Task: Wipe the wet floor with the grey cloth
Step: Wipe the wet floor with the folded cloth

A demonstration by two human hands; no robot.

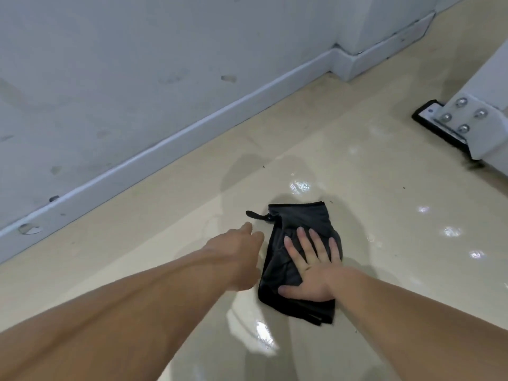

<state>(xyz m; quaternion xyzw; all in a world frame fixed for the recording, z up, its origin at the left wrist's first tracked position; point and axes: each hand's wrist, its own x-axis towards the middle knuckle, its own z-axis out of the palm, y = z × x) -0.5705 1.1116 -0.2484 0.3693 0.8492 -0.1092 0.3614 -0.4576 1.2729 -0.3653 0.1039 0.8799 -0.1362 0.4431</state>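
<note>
Grey cloth (298, 218): very dark grey, near black, with a slight sheen. It is folded over into a rough oblong with creases through the middle and layered edges showing at the near corner. A small dark loop (257, 215) sticks out from its far-left corner. It lies flat on the floor (357, 166), about centre of view, running from near-right to far-left.

Right hand (313, 273): palm down on the near half of the cloth, fingers straight and spread, thumb out to the left. It presses on the cloth and does not grip it.

Left hand (239, 254): just beside the cloth's left edge, seen from the back and foreshortened. Cannot tell whether its fingers are curled or whether it touches the cloth.

Floor: pale beige and glossy. Wet patches catch the light just beyond the cloth, near its near-left corner and further out to the right.

Surroundings:
- Wall (137, 78), pale, with scuffs and chipped spots, runs diagonally along the left. A white skirting board (192, 130) runs along its foot, apart from the cloth.
- A boxed corner (357, 28) juts out at the far end of the wall, with the skirting wrapped round it.
- Far right: a white metal bracket (492, 138) with four bolts sits on a black pad (427, 116) — fixed on the floor, well apart from the cloth.
</note>
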